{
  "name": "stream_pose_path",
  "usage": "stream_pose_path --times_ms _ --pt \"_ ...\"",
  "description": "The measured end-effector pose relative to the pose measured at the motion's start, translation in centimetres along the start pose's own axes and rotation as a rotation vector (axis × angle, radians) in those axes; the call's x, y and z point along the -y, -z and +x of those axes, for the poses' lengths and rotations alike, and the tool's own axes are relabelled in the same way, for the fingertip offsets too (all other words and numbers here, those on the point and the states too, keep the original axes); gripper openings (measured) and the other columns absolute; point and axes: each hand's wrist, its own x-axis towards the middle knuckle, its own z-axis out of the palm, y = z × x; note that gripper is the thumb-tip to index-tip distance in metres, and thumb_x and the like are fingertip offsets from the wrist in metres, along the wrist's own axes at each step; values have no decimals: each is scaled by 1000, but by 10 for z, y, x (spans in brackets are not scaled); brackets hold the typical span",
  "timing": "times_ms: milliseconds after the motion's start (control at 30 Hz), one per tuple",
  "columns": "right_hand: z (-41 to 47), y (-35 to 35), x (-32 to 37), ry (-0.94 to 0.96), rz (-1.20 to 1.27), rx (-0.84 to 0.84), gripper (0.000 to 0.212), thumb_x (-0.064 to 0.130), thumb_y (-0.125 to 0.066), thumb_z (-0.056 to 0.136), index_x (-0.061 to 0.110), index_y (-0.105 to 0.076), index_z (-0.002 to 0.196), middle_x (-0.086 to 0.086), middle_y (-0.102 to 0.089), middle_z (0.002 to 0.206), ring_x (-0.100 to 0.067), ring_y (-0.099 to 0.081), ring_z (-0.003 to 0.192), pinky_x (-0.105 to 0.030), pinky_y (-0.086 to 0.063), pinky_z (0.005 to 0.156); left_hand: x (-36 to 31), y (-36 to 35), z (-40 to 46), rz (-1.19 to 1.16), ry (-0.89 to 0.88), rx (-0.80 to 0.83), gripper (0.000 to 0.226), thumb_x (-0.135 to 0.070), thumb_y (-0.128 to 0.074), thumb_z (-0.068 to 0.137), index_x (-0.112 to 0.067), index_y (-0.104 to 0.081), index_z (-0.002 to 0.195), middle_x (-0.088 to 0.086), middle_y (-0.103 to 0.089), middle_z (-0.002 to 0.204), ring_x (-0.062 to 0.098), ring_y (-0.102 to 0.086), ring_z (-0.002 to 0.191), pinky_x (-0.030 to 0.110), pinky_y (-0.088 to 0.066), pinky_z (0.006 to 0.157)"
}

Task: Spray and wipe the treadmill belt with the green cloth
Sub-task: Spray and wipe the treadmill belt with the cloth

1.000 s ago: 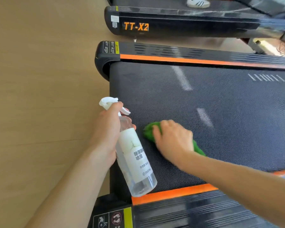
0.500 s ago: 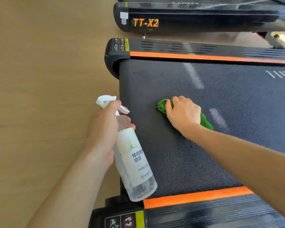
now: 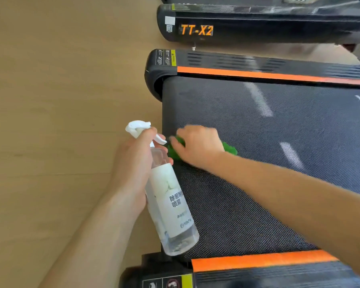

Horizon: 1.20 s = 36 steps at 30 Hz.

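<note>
A wooden floor (image 3: 60,100) fills the left half of the view. On it stands the treadmill, its dark woven treadmill belt (image 3: 258,163) running off the right edge of the picture, with pale dashed marks printed along it. An orange strip (image 3: 268,74) borders the belt's far edge, and another orange strip (image 3: 258,261) borders its near edge, each set in a black ribbed side rail. The belt's end edge, on the left, meets a black end cap at the far corner with a yellow-edged warning label (image 3: 167,57). Beyond the far rail stands a second treadmill (image 3: 279,26) marked TT-X2 in orange.

Both bare forearms reach in from the bottom of the view. The left hand (image 3: 133,163) hangs over the floor just off the belt's end edge, its fingers curled round the neck of a clear spray bottle (image 3: 170,196); the white trigger head sits at the top and the bottle's base tilts down toward the belt's near corner. A white label with printed characters wraps its body.

The right hand (image 3: 197,145) presses down on the green cloth (image 3: 230,149), fingers bent over it, on the belt close to the end edge, roughly midway between the two orange strips. The cloth shows on either side of the hand and lies bunched against the belt.
</note>
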Motion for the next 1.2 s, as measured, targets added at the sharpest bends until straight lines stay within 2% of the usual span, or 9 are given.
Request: stream_pose_path --times_ms 133,300,433,500,567,667,767,900,1200 --pt "27 -10 9 -148 -50 28 36 51 -41 96 22 -55 79 5 -48 77 -26 -59 79 -32 -32 58 -3 6 0 6 -20 -8 28 -36 -61 99 -17 -73 84 0 -73 73 19 -69 56 34 -53 69" --pt "-86 28 44 312 107 46 17 35 -39 75 23 -35 63 4 -44 60 -19 -43 49 -26 -21 47 -3 10 -1 46 -21 12 36 -37 -61 100 -20 -70 70 1 -76 74 19 -70 59 34 -53 68" --pt "-80 28 34 539 206 -22 21 29 -40 70 22 -21 65 4 -40 56 -13 -23 48 -25 -26 36 -4 3 0 67 -23 29 33 -38 -60 100 -21 -75 76 -3 -81 83 18 -70 59 33 -54 68" --pt "-52 24 28 500 181 3 18 31 -40 76 22 -30 65 3 -44 59 -18 -37 48 -27 -27 41 -3 2 2 82 -23 39 29 -37 -60 99 -22 -77 81 -1 -82 86 18 -70 60 32 -54 66" --pt "-17 17 24 241 68 85 20 37 -41 87 23 -40 74 3 -47 71 -24 -57 67 -31 -32 55 -4 1 1 88 -26 48 29 -36 -61 98 -22 -78 78 3 -80 78 19 -68 60 30 -52 66" --pt "27 2 21 -29 -35 131 24 45 -44 91 24 -43 80 6 -45 83 -24 -58 86 -33 -34 64 -5 4 0 86 -33 33 27 -35 -63 98 -20 -78 82 -2 -78 74 17 -68 56 27 -51 62" --pt "3 5 31 16 -56 102 24 47 -45 90 24 -49 82 5 -47 81 -23 -58 84 -32 -31 61 -3 8 -1 79 -49 24 19 -31 -69 96 -18 -75 83 0 -81 80 19 -69 60 29 -52 65" --pt "-75 19 43 188 106 -10 30 49 -46 82 25 -36 67 7 -45 62 -18 -46 55 -27 -26 51 -1 8 -1 88 -74 -7 8 -19 -76 89 -14 -72 84 5 -75 74 22 -65 60 30 -51 62" --pt "-81 12 41 272 12 -9 12 31 -34 70 23 -35 62 9 -44 57 -15 -44 47 -24 -20 44 3 -10 -5 140 -65 -1 18 -22 -73 90 -11 -70 75 4 -72 68 20 -64 53 30 -51 59"
